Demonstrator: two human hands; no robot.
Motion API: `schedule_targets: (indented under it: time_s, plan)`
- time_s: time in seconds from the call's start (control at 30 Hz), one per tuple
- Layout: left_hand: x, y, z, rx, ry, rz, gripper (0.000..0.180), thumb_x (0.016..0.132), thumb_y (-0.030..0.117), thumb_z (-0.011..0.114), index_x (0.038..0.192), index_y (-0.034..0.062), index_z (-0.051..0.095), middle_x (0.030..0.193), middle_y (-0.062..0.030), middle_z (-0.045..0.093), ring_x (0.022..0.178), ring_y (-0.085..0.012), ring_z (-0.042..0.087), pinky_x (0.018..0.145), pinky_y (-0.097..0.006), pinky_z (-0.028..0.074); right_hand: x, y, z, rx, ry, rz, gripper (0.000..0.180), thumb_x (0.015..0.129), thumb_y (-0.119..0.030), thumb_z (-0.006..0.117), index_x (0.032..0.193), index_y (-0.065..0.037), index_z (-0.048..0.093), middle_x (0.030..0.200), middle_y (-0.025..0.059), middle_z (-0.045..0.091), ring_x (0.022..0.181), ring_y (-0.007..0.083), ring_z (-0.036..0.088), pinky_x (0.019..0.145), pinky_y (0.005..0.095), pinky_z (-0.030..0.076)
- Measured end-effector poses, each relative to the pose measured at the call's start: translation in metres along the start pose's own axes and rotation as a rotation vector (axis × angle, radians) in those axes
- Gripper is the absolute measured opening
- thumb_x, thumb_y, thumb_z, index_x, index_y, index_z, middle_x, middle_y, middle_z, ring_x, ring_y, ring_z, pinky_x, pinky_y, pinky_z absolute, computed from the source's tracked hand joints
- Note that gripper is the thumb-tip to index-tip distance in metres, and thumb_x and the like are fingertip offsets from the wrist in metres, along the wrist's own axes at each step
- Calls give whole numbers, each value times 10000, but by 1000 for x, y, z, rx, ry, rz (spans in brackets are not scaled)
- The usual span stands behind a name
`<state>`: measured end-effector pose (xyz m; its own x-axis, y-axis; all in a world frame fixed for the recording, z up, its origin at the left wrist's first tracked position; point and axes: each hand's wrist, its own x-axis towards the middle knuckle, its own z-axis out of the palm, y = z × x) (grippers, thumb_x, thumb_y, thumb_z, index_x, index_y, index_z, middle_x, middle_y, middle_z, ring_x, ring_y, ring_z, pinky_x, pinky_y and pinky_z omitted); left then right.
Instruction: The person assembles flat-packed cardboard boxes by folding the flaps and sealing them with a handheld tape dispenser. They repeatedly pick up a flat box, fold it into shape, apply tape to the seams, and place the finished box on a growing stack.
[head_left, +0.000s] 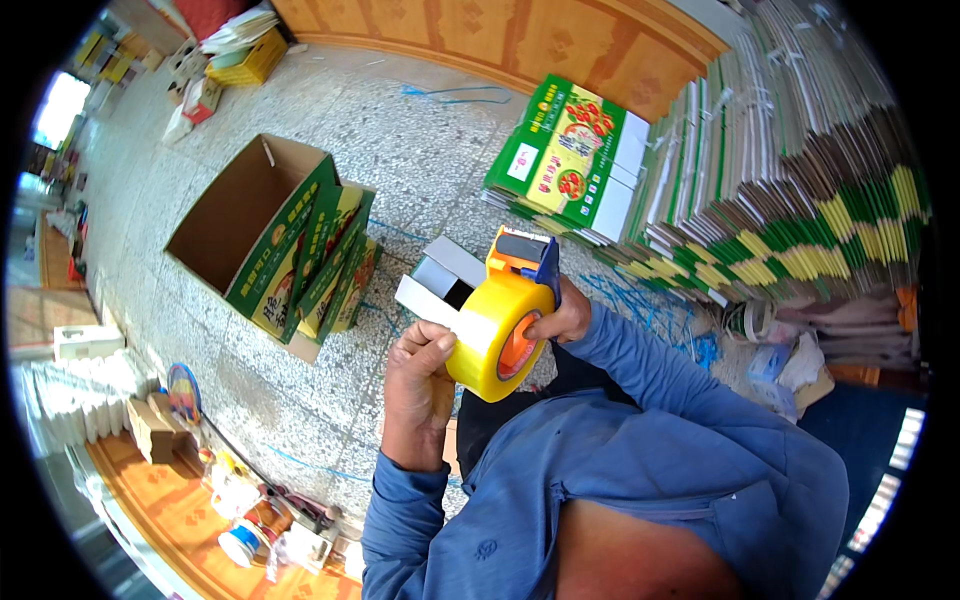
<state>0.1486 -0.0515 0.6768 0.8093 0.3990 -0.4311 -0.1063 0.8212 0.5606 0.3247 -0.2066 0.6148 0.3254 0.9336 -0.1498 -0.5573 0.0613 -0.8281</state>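
Note:
In front of my body is a tape dispenser [518, 250] with an orange and blue frame, loaded with a thick roll of yellow packing tape [480, 345]. My right hand [568, 314] grips the dispenser from the right side, its thumb at the orange hub. On the left rim of the roll, my left hand [420, 362] pinches with thumb and fingers; whether it holds a loose tape end cannot be made out. Just beyond the roll, an open white-flapped carton [443, 275] shows, its lower part hidden by the tape and my left hand.
An open brown and green cardboard box [250, 215] stands left on the speckled floor [420, 150], folded cartons [335, 270] against it. Flat green cartons [560, 150] lie ahead, beside tall stacks of folded cardboard [760, 180]. Blue strapping [640, 310] litters the floor at right.

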Motion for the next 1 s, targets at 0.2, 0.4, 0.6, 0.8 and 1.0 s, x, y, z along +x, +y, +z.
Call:
schedule_targets:
  time_s: [0.2, 0.4, 0.6, 0.8, 1.0]
  plan:
    - [1, -21, 3, -94, 149, 123, 153, 846, 63, 649, 969, -8, 594, 911, -110, 664, 812, -190, 659, 782, -320, 531, 35, -2, -25, 59, -142, 163, 703, 569, 20, 699, 1253, 10, 532, 1153, 102, 645, 1070, 217, 609, 992, 344, 434]
    - [20, -59, -9, -198, 264, 191, 168, 828, 49, 657, 964, -26, 592, 905, -122, 663, 814, -201, 663, 764, -306, 536, 69, 0, -56, 3, -319, 315, 737, 573, 10, 682, 1286, 14, 492, 1164, 100, 629, 1082, 205, 595, 994, 335, 429]
    - [46, -100, -40, -341, 309, 168, 145, 814, 32, 664, 934, -18, 600, 901, -131, 671, 804, -208, 669, 775, -302, 535, 87, 23, -92, -57, -354, 389, 749, 576, -3, 687, 1295, 8, 478, 1156, 88, 618, 1079, 190, 583, 987, 327, 428]
    - [73, -124, -80, -351, 247, 147, 97, 804, 29, 658, 843, -14, 581, 891, -162, 671, 833, -221, 659, 818, -325, 513, 85, 60, -118, -157, -277, 403, 776, 596, -13, 699, 1328, 2, 443, 1183, 89, 600, 1099, 193, 568, 999, 333, 416]
    - [106, -154, -133, -360, 248, 107, 172, 798, 37, 669, 733, 41, 511, 792, -114, 623, 740, -174, 587, 752, -278, 459, 95, 127, -164, -238, -289, 484, 736, 620, -8, 717, 1310, 9, 462, 1176, 92, 604, 1094, 198, 574, 985, 334, 430]
